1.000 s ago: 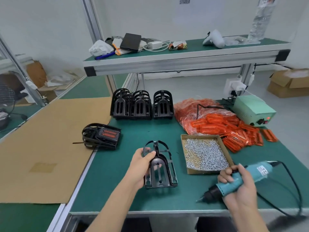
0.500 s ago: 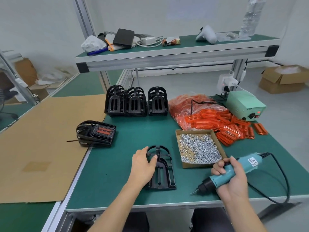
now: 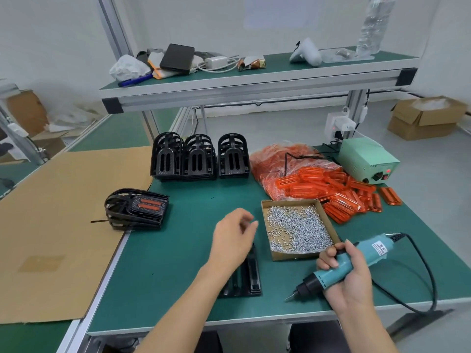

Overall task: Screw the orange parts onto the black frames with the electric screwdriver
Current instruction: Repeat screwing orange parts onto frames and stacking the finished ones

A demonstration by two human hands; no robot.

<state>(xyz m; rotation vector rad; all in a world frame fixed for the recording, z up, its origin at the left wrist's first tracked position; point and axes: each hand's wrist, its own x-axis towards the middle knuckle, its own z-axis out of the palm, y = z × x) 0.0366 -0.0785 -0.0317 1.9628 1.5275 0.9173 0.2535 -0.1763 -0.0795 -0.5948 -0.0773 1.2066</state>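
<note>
Fingers loose, our left hand point(image 3: 235, 235) had lifted off the black frame point(image 3: 251, 276), which lay flat, long axis running away from us. Our right hand point(image 3: 349, 273) gripped the electric screwdriver point(image 3: 346, 263), tip pointing down-left, beside the screw box point(image 3: 297, 229).

The left hand point(image 3: 233, 236) is motion-blurred, its fingers indistinct. Below its fingers, it hides most of a black frame point(image 3: 251, 278).

Left hand point(image 3: 234, 236) raised, fingers loose, above black frame point(image 3: 251, 278) on tabletop point(image 3: 178, 263); right hand point(image 3: 349, 278) gripping electric screwdriver point(image 3: 341, 267).
</note>
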